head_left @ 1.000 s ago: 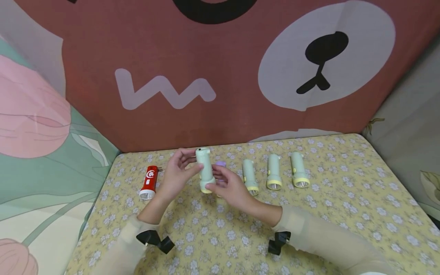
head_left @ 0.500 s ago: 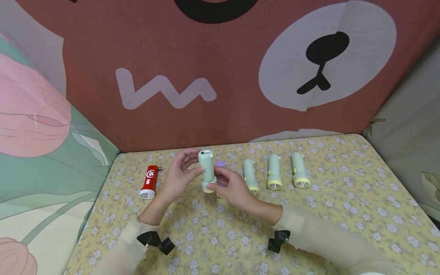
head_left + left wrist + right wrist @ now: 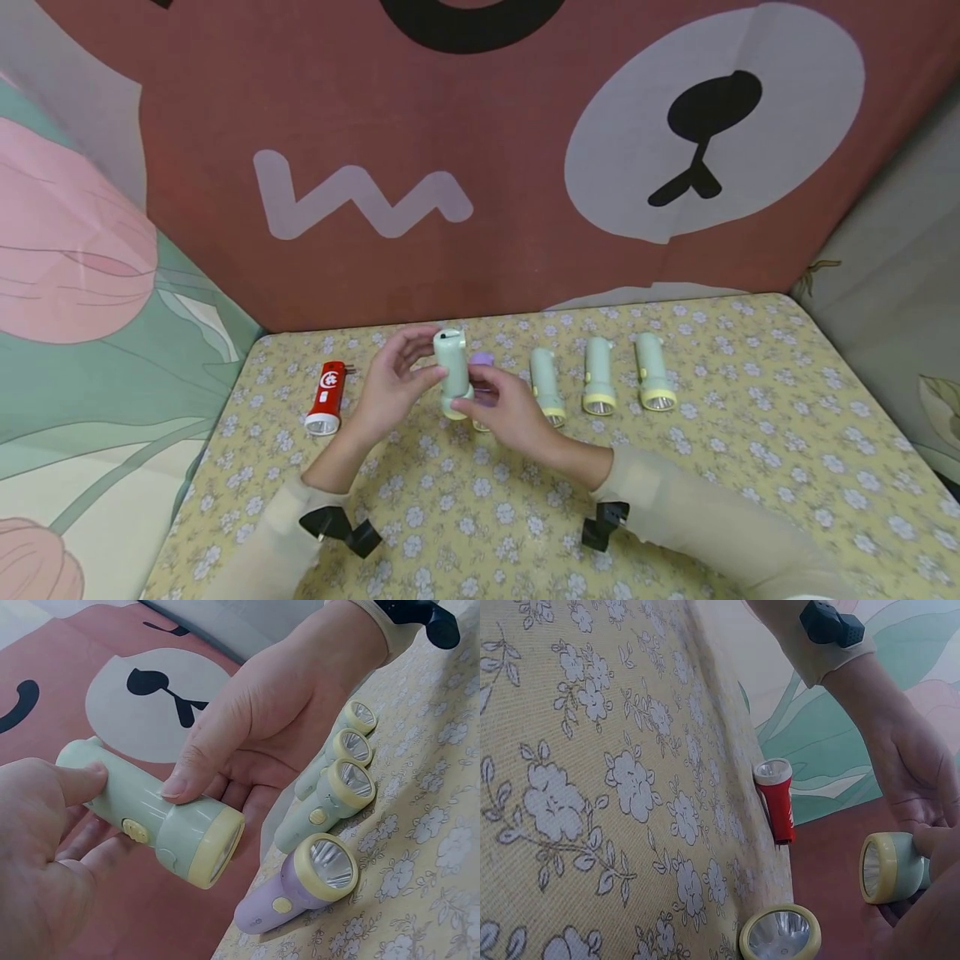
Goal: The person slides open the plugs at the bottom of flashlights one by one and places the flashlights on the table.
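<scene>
A pale green flashlight (image 3: pixel 452 371) with a cream lens ring is held above the table between both hands. My left hand (image 3: pixel 394 382) grips its tail end, thumb along the barrel. At the head end, my right hand (image 3: pixel 512 408) pinches it, thumb close to the lens ring. In the left wrist view the flashlight (image 3: pixel 154 806) lies sideways, its cream switch facing the camera. Behind the right hand a purple flashlight (image 3: pixel 289 889) lies on the table, mostly hidden in the head view.
Three more pale green flashlights, among them the rightmost flashlight (image 3: pixel 654 371), lie in a row on the flowered tablecloth (image 3: pixel 465 517). At the left lies a red flashlight (image 3: pixel 327 396) with a white head and plug prongs. A bear-print cloth (image 3: pixel 480 267) rises behind the table.
The held flashlight has shifted slightly right and tilted, so more of its tail end faces the head camera. Both hands keep their hold, and the flashlights on the table have not moved.
</scene>
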Demonstrator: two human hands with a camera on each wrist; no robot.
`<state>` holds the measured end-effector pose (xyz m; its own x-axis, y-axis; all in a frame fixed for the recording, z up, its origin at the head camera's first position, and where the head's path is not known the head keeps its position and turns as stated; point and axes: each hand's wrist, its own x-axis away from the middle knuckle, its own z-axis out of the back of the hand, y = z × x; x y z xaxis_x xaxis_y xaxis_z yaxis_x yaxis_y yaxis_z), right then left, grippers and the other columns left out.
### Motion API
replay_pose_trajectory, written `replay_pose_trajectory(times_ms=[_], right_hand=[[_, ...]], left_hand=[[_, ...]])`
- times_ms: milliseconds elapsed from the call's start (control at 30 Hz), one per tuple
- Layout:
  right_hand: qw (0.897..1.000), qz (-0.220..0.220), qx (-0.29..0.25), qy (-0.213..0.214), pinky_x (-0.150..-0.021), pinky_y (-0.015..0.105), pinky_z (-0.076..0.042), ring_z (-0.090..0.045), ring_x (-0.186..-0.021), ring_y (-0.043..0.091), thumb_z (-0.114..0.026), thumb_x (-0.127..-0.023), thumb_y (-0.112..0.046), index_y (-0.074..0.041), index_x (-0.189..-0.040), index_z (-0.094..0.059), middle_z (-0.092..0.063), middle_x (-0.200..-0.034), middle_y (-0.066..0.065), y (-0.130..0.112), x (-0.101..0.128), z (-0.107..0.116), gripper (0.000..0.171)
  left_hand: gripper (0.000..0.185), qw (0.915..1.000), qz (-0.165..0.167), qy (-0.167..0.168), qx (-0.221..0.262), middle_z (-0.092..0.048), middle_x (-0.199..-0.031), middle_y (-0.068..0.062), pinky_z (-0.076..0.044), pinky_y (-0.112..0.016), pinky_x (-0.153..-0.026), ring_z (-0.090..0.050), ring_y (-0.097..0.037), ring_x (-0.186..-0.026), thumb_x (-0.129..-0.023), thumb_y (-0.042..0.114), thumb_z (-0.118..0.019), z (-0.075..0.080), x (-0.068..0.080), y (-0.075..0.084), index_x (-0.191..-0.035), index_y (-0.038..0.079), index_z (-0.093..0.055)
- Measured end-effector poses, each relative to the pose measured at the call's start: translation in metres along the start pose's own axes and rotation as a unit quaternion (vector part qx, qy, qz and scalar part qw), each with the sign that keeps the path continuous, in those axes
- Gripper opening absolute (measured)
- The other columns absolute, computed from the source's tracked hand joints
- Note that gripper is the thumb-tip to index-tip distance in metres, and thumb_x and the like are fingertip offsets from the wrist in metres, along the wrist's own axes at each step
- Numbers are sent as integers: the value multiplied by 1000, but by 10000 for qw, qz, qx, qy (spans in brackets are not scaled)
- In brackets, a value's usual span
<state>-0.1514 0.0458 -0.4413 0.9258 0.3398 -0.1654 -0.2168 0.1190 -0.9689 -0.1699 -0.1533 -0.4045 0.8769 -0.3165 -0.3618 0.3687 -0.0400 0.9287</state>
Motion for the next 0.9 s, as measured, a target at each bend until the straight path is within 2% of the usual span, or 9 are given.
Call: replay_pose_trajectory(times_ms=[200,400,500,667,900], right_hand=[[9999,-133,43,-71,-95,29,-55,-67,-116,29,-75,-94,-15,3,-132,-62,-67,-127,17,0,0,1,44],[9997,-226,46,-81,-93,27,-56,-68,-114,26,-75,-95,-14,1,-131,-65,-68,-126,14,1,-1,2,40],[9998,-200,0,-73,-92,28,-57,-68,-113,27,-75,-95,-13,2,-130,-65,-68,-125,15,1,-1,3,39],[9997,-217,-47,-85,-93,29,-57,-68,-113,28,-75,-95,-14,2,-129,-65,-68,-125,16,2,1,4,39],[9994,-255,-99,-207,-94,27,-56,-67,-115,26,-75,-94,-15,-2,-130,-65,-68,-126,13,6,3,5,39]], left_hand=[[51,10000,-98,-2,-8,-59,-132,-14,-56,-32,-96,-61,-15,-117,-88,-19,-67,-1,1,0,-135,-12,-50],[52,9999,-115,-35,27,-60,-132,-11,-56,-34,-96,-61,-15,-117,-88,-19,-67,-2,2,0,-136,-13,-49],[53,9999,-83,-92,-40,-60,-133,-14,-56,-36,-96,-61,-16,-118,-89,-18,-67,-1,1,1,-138,-13,-48],[52,9993,102,-254,-246,-58,-135,-24,-57,-37,-95,-61,-22,-119,-91,-13,-67,1,1,4,-140,-11,-48],[39,9954,523,-582,-558,-59,-134,-18,-56,-35,-97,-61,-20,-118,-106,8,-55,4,2,13,-143,-2,-53]])
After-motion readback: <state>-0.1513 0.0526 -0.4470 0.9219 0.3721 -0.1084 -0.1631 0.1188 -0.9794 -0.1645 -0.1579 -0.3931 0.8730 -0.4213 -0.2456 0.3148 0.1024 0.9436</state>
